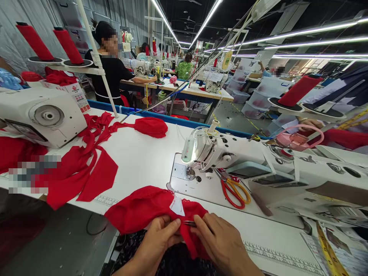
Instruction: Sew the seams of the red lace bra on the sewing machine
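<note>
Left machine [48,115]: stood at the table's [138,157] left side, near two red spools [69,46] on a stand.
Scraps [100,172]: heaped in red beside the left machine, partly draped over the front edge.
Bundle [152,127]: laid farther back, gathered and red.
Red cloth [138,209]: held at the front edge, its lower part hung down between the hands.
Left hand [163,235]: closed, with the red cloth pinched between thumb and fingers.
Tweezers [189,223]: pointed toward the left thumb; whether anything is gripped by the tips cannot be told.
Right hand [218,237]: closed, with the tweezers held between thumb and fingers.
Right machine [244,149]: placed behind the hands and extended rightward.
Scissors [234,191]: rested beside the right machine's needle area, red and orange handles toward the front.
Tape [327,249]: draped in yellow at far right.
</note>
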{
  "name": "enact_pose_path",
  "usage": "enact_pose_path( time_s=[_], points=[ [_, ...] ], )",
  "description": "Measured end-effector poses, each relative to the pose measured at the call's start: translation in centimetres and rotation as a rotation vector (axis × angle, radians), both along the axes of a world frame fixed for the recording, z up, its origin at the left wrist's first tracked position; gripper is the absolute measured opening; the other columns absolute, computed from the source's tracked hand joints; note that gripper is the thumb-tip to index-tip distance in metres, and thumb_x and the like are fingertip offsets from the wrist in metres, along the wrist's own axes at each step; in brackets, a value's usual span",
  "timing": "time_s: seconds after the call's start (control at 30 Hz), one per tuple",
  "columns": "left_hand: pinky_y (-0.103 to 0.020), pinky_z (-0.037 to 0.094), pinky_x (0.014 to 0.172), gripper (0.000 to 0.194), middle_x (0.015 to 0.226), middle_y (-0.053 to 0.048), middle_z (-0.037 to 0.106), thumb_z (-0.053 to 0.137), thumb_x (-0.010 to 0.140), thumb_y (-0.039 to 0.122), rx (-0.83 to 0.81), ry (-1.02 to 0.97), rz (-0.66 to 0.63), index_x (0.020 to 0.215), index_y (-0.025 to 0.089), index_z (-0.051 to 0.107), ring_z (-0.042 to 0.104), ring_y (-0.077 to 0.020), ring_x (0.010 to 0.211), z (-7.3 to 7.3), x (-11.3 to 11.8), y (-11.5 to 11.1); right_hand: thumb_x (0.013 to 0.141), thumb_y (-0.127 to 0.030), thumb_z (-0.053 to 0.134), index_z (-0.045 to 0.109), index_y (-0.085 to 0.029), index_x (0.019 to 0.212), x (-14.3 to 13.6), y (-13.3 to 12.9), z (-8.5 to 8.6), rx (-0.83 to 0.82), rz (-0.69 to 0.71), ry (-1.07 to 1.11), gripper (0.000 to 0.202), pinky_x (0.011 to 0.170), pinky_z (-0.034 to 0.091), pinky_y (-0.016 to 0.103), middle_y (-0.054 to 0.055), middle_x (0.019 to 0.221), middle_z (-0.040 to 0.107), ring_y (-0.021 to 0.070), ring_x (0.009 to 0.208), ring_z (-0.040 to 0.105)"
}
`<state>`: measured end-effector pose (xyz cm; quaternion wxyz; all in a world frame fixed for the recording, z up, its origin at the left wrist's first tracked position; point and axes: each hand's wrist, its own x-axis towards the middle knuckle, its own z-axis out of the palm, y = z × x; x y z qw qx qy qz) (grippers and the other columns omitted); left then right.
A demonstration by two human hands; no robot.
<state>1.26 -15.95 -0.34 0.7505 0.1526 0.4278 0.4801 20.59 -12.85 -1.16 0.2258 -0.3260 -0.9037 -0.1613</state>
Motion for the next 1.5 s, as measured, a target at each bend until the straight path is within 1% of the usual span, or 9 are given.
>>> enact_pose_path(
  time_s=[0.23, 0.57, 0.77, 0.93, 1.03, 1.17, 1.27, 1.37, 1.5],
  points=[
    [-0.037, 0.056, 0.088, 0.044, 0.105, -0.013, 0.074, 0.086, 0.069, 0.045, 0.008, -0.001, -0.012, 0.094, 0.012, 0.071, 0.07, -0.0284, 0.098, 0.1, -0.1, 0.0, 0.103, -0.021, 0.047, 0.061, -0.012, 0.108, 0.1, 0.0, 0.2, -0.019, 0.002, -0.024, 0.017, 0.056, 0.034, 0.03, 0.002, 0.072, 0.056, 0.016, 0.06, 0.048],
    [-0.038, 0.056, 0.089, 0.046, 0.105, -0.013, 0.074, 0.088, 0.067, 0.046, -0.004, -0.01, -0.023, 0.094, 0.012, 0.07, 0.07, -0.0284, 0.099, 0.2, -0.2, 0.0, 0.105, -0.023, 0.039, 0.057, -0.017, 0.109, 0.1, 0.0, -0.5, -0.245, 0.023, 0.118, 0.019, 0.056, 0.036, 0.027, 0.001, 0.075, 0.055, 0.0153, 0.061, 0.048],
    [-0.041, 0.056, 0.091, 0.047, 0.105, -0.014, 0.074, 0.088, 0.067, 0.046, 0.011, -0.006, -0.021, 0.093, 0.012, 0.071, 0.07, -0.0303, 0.1, 0.1, -0.2, 0.0, 0.105, -0.022, 0.043, 0.058, -0.015, 0.109, -0.2, 0.1, -0.3, -0.132, 0.025, 0.083, 0.017, 0.056, 0.034, 0.027, 0.001, 0.073, 0.054, 0.015, 0.06, 0.046],
    [-0.042, 0.055, 0.092, 0.043, 0.102, -0.013, 0.075, 0.089, 0.067, 0.044, 0.001, -0.015, -0.025, 0.092, 0.013, 0.072, 0.071, -0.0297, 0.098, 0.1, -0.2, 0.1, 0.105, -0.021, 0.039, 0.058, -0.017, 0.104, -0.6, 0.1, -0.4, -0.174, 0.041, 0.11, 0.019, 0.054, 0.035, 0.026, 0.0, 0.071, 0.055, 0.0143, 0.058, 0.048],
    [-0.042, 0.054, 0.093, 0.042, 0.103, -0.014, 0.075, 0.088, 0.069, 0.045, 0.011, -0.015, -0.038, 0.092, 0.013, 0.073, 0.071, -0.0298, 0.099, 0.1, -0.2, 0.1, 0.106, -0.024, 0.035, 0.054, -0.021, 0.096, -0.5, -0.3, -0.4, -0.357, 0.03, 0.277, 0.022, 0.053, 0.036, 0.025, -0.002, 0.069, 0.055, 0.0136, 0.056, 0.049],
    [-0.043, 0.052, 0.095, 0.047, 0.102, -0.016, 0.074, 0.089, 0.067, 0.046, 0.054, -0.063, -0.071, 0.093, 0.01, 0.074, 0.069, -0.0326, 0.103, -0.2, -0.4, 0.1, 0.102, -0.041, 0.048, 0.056, -0.024, 0.101, -0.6, -0.8, 0.5, -0.895, -0.149, 0.557, 0.019, 0.056, 0.042, 0.024, -0.003, 0.073, 0.06, 0.0143, 0.06, 0.053],
    [-0.042, 0.052, 0.096, 0.048, 0.101, -0.016, 0.074, 0.089, 0.066, 0.047, 0.062, -0.099, -0.088, 0.095, 0.011, 0.075, 0.068, -0.0329, 0.105, -0.4, -0.3, 0.2, 0.094, -0.052, 0.057, 0.06, -0.024, 0.098, -1.4, -0.6, 1.1, -1.184, -0.142, 0.727, 0.029, 0.07, 0.047, 0.027, 0.0, 0.087, 0.064, 0.0184, 0.079, 0.06],
    [-0.041, 0.052, 0.095, 0.048, 0.099, -0.015, 0.074, 0.088, 0.067, 0.048, 0.08, -0.097, -0.11, 0.095, 0.011, 0.075, 0.069, -0.0316, 0.103, -0.7, -0.1, 0.3, 0.09, -0.056, 0.06, 0.06, -0.021, 0.08, -2.2, -0.2, 1.3, -1.372, -0.077, 0.809, 0.037, 0.064, 0.041, 0.026, -0.002, 0.074, 0.054, 0.0159, 0.069, 0.051],
    [-0.041, 0.054, 0.089, 0.049, 0.096, -0.014, 0.074, 0.088, 0.066, 0.05, 0.074, -0.051, -0.083, 0.092, 0.011, 0.073, 0.07, -0.0299, 0.096, -1.0, 0.0, 0.2, 0.086, -0.063, 0.062, 0.053, -0.02, 0.068, -2.7, 0.2, 1.2, -1.421, -0.132, 0.895, 0.048, 0.055, 0.028, 0.024, -0.005, 0.062, 0.039, 0.0118, 0.059, 0.032]
  ],
)
